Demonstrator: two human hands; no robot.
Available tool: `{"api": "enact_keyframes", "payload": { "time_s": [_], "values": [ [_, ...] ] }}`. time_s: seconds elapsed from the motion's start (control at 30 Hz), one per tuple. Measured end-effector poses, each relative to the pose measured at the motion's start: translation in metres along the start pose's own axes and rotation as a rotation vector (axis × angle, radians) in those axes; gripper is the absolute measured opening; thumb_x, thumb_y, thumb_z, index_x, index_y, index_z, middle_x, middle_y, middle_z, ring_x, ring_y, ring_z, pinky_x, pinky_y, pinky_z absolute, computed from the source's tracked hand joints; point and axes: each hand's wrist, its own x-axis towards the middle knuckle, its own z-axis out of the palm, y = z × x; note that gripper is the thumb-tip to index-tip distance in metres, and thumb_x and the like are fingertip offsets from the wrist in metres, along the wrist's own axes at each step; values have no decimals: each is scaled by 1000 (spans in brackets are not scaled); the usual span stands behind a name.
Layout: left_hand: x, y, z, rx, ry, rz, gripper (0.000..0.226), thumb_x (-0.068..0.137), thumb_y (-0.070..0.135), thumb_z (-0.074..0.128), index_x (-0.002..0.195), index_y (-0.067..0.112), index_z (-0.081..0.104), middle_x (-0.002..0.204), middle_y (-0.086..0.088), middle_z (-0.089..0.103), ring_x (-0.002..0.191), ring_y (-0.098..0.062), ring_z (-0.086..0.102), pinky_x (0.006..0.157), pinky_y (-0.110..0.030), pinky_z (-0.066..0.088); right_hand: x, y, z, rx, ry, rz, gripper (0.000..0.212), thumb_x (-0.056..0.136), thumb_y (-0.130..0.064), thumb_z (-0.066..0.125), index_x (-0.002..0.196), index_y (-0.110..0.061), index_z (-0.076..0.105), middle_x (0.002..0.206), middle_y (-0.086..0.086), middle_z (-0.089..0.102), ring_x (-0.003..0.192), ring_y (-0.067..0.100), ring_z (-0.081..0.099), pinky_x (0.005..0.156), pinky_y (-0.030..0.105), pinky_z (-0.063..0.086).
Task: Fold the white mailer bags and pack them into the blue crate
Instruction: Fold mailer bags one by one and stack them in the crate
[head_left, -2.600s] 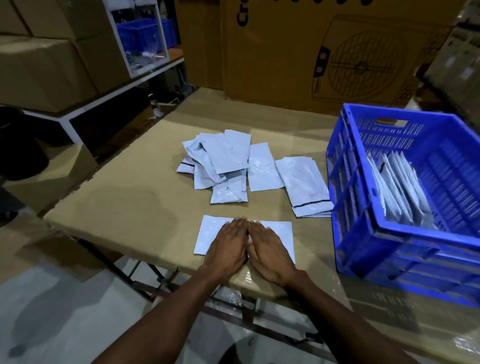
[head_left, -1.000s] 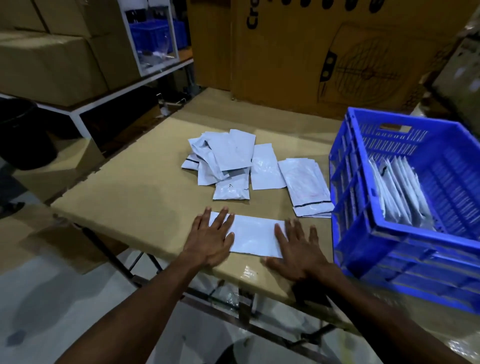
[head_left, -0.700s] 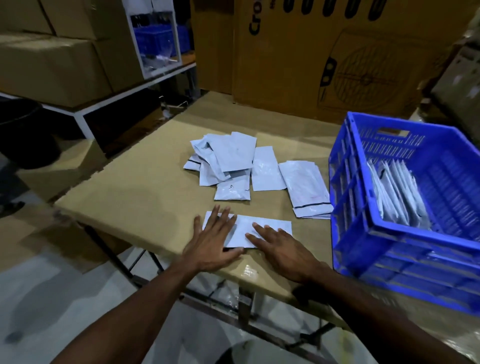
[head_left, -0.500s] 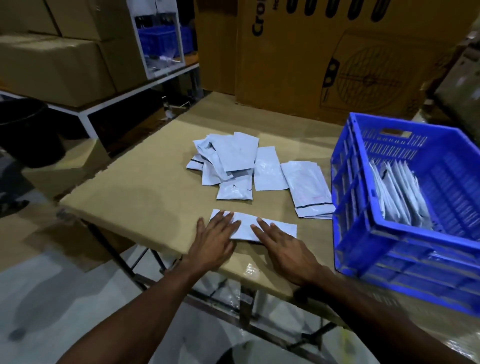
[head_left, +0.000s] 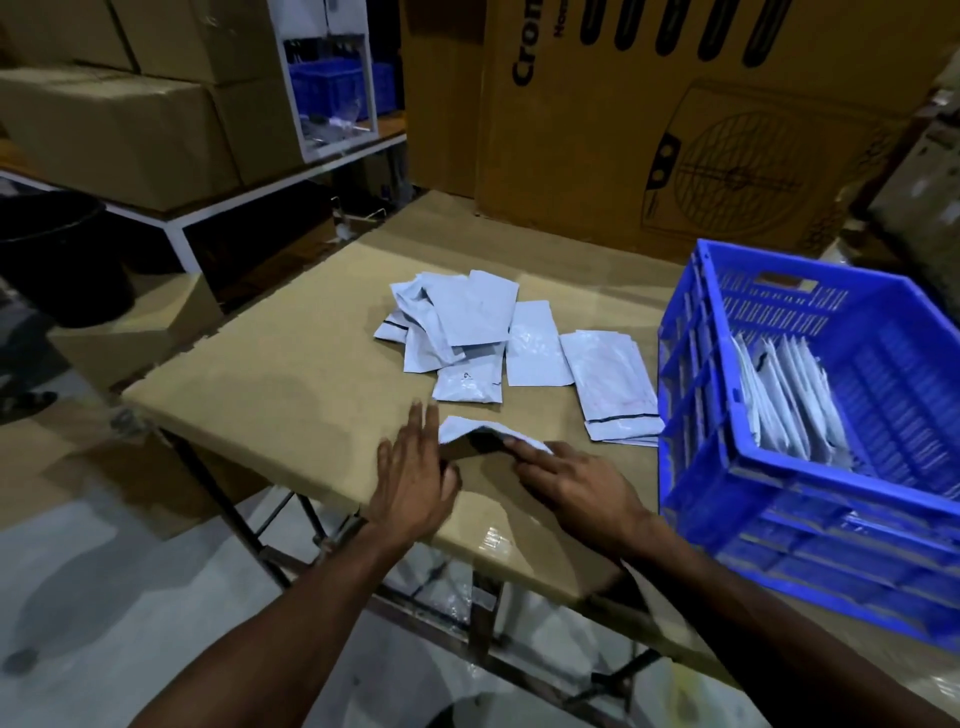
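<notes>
Head view: left hand and right hand flat, lifting mailer bag.

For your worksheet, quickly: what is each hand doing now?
Left hand: open, beside the mailer bag.
Right hand: open, fingers on the bag.

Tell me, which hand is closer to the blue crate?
The right hand. It sits just beside the blue crate, on the folded mailer bag. The left hand lies farther away, across the bag.

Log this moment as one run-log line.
step: folding mailer bag | left hand: flat beside bag | right hand: lifting edge | blue crate: partly filled
</notes>
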Motion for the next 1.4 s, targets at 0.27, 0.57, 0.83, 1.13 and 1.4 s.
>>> {"api": "enact_keyframes", "payload": {
  "time_s": [0.27,0.57,0.83,1.13,1.4],
  "values": [
    [-5,7,-4,89,22,-66,99,94,40,47,154,18,-29,166,-9,-23,155,-28,7,117,-63,22,3,14,-37,365,206,113,42,82,-16,48,119,-23,67,154,-10,42,96,26,69,62,38,56],
    [-3,7,2,121,-34,-37,78,92,57,15,158,32,-19,168,-7,-18,155,-28,5,117,-65,13,27,8,-12,145,-68,258,42,90,-27,47,128,-16,61,142,12,55,117,34,60,95,48,48],
    [6,24,10,-32,12,360,52,91,17,36,134,-1,59,135,-19,62,129,-32,58,111,-45,33,9,-35,43,290,-237,240,62,84,-30,32,139,-7,50,145,11,52,135,29,49,108,55,40],
    [9,47,22,216,-194,269,81,93,55,-4,158,20,30,166,2,24,154,-26,17,124,-45,12,-7,-25,53,282,-221,418,72,96,-60,6,159,-25,13,165,-6,13,151,18,11,120,47,13],
    [15,32,18,301,-304,81,75,93,73,5,160,40,6,169,13,-6,155,-30,-10,122,-54,-1,-25,-8,51,293,-340,545,91,82,-81,-4,158,-31,-3,167,-4,-9,152,17,-10,122,49,-1]
  ]
}}
